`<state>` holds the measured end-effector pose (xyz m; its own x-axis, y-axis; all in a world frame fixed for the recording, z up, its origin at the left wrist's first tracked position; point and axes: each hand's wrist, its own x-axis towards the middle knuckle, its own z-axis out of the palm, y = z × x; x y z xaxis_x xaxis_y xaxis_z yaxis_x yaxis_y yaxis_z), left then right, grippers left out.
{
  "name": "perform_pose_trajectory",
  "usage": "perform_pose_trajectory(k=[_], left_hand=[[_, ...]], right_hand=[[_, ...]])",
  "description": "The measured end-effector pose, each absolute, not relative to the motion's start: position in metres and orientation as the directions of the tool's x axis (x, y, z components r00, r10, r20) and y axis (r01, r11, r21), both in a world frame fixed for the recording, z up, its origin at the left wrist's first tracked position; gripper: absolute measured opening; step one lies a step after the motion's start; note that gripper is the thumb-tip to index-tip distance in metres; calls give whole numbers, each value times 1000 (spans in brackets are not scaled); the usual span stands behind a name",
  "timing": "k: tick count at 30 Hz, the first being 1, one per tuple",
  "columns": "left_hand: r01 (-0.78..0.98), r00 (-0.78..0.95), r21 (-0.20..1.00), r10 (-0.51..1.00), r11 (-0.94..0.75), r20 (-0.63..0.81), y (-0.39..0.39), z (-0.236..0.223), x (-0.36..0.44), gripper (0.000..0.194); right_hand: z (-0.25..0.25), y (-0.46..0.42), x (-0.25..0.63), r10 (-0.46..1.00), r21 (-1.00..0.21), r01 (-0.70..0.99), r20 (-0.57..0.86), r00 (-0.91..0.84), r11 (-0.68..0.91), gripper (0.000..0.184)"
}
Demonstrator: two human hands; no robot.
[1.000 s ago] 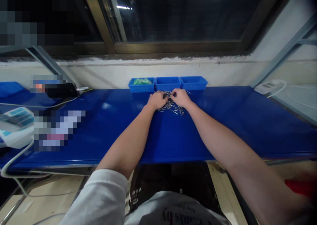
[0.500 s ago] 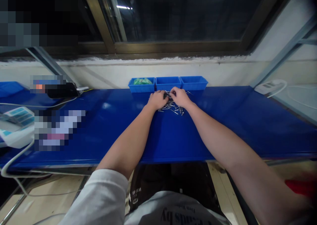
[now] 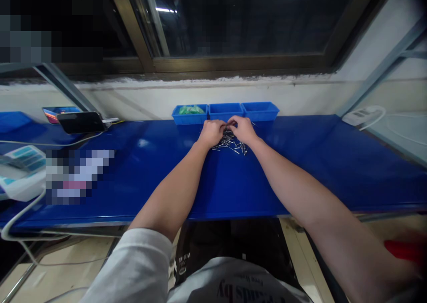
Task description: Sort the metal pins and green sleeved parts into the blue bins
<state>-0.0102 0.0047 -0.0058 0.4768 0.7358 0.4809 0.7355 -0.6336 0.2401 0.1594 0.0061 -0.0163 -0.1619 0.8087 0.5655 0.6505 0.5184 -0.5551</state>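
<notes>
A loose pile of thin silvery metal pins that look like blind rivets [image 3: 230, 139] lies on the blue tabletop [image 3: 230, 183]. Over the pile's left and far side is my left hand [image 3: 212, 133], its thumb and fingers drawn together. My right hand [image 3: 243, 129] curls in from the other side, fingers pinched. The fingertips of both hands come together above the far part of the pile. Something small and thin seems to be between them, but its details are too small to make out. The fingers partly hide the rivets beneath.
Three blue bins stand in a row behind my hands: the left bin [image 3: 190, 118] holds a green bag. A phone [image 3: 81, 122] leans at the back left, near a white device [image 3: 23, 174] with cables. A white power strip [image 3: 362, 116] sits at the right.
My left fingers have lifted off the pile and bunched together. My right hand has shifted slightly, and both hands' fingertips are closer to each other, uncovering more rivets.
</notes>
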Motion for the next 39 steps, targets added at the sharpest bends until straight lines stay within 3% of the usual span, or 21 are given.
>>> perform_pose_trajectory(k=[16, 22, 33, 36, 39], left_hand=[[581, 272, 640, 861, -503, 430, 5, -4, -12, 14], [578, 200, 658, 866, -483, 459, 6, -1, -12, 14], [561, 163, 653, 842, -508, 515, 4, -2, -8, 12], [568, 159, 652, 844, -503, 513, 3, -2, -8, 13], [617, 126, 634, 853, -467, 506, 6, -4, -10, 16]], right_hand=[[-13, 3, 153, 798, -654, 485, 575, -180, 581, 19], [-11, -2, 156, 772, -554, 593, 605, -196, 585, 24], [-9, 6, 163, 872, -832, 289, 489, -21, 473, 12], [-7, 7, 167, 868, -837, 308, 492, 60, 453, 11], [-5, 8, 175, 810, -795, 440, 546, 215, 418, 12]])
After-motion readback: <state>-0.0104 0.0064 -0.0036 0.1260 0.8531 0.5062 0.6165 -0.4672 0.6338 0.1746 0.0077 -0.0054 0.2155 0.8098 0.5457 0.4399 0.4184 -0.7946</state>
